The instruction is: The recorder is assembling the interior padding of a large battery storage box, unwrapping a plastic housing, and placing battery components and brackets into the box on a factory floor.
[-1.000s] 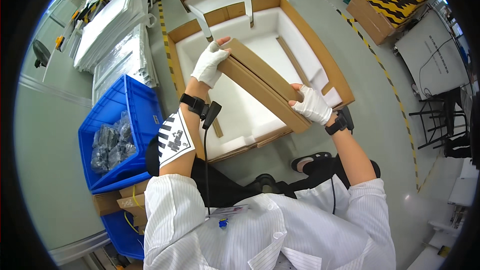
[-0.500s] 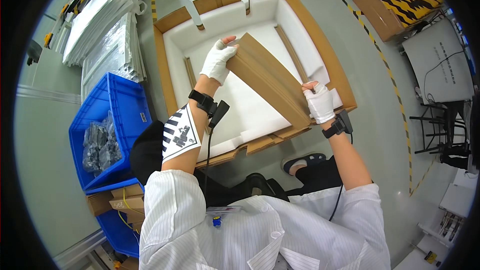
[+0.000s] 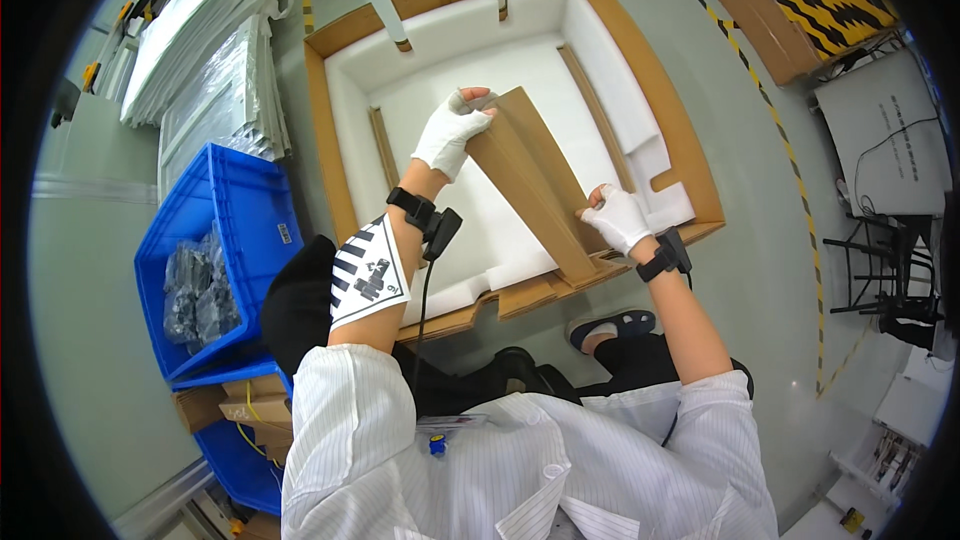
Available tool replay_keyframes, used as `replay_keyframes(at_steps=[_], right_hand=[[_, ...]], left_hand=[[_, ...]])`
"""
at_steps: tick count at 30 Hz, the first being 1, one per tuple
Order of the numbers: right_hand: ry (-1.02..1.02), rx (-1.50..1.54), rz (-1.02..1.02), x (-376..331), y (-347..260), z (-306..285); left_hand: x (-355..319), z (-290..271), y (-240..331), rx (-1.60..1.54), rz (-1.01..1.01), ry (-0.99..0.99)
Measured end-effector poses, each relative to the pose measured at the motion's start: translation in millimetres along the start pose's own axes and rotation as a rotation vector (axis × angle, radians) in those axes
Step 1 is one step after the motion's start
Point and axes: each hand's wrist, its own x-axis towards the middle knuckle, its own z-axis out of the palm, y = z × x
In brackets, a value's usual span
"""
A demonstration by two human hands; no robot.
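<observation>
Both hands wear white gloves with bare fingertips. My left hand (image 3: 455,132) is closed on the far end of a long folded cardboard piece (image 3: 530,195). At its near right end, my right hand (image 3: 616,219) grips the edge with bent fingers. The piece is tilted, with two long faces meeting along a fold. Below it lies a large open cardboard box (image 3: 688,155) lined with white foam (image 3: 592,25); the cardboard's near end reaches the box's front wall. Narrow cardboard strips (image 3: 597,118) show along the foam on two sides.
To the left, a blue bin (image 3: 222,270) holds plastic-wrapped parts (image 3: 200,290). Behind it lean stacked white panels (image 3: 205,50). Small cardboard boxes (image 3: 255,405) sit below. At right are yellow-black floor tape (image 3: 780,140) and a grey-topped table (image 3: 885,130).
The cardboard piece has turned steeper and its fold has spread, showing a second face. My right hand has moved slightly left and nearer; my left hand has shifted a little right and nearer.
</observation>
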Motion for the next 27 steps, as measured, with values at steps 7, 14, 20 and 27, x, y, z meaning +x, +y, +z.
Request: replay_keyframes(at_steps=[7,14,20,27], right_hand=[[0.200,-0.115,-0.189,-14.6,-23.4,-107.4],[0.195,-0.913,0.081,-83.9,-61.1,-227.5],[-0.039,-1.346,0.072,-64.6,-55.3,-230.8],[-0.046,-1.439,0.076,-21.0,-23.5,-179.0]], left_hand=[[3.8,-25.0,-14.6,0.059,0.061,0.097],[-12.1,50.3,-24.3,1.437,0.640,0.162],[-31.5,175.9,-156.0,1.296,0.646,-0.720],[-25.7,201.2,-175.0,1.390,0.239,-0.957]])
